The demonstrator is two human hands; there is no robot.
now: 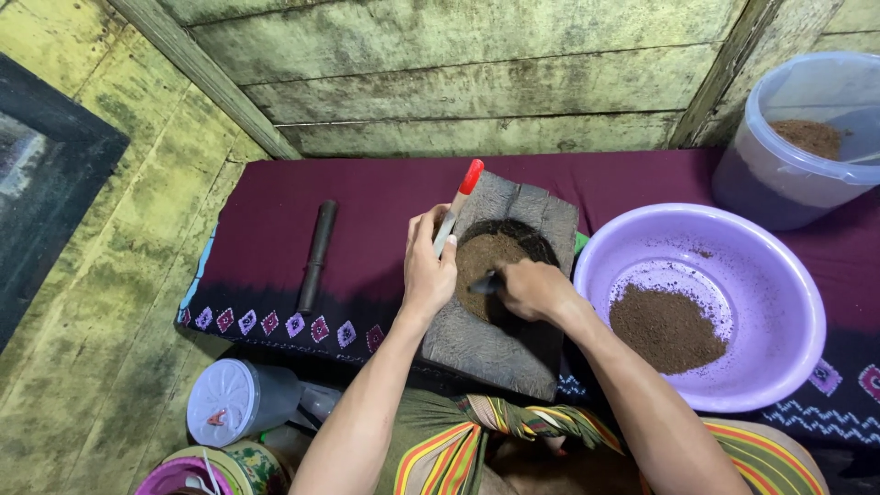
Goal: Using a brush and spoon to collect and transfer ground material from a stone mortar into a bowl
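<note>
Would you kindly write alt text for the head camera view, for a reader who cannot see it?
The right hand scoops brown powder from a wooden mortar block with a dark spoon, while the left hand holds a red-tipped tool. A purple basin of powder sits alongside.

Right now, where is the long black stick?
The long black stick lies on the maroon cloth, left of the grey stone mortar block.
</note>
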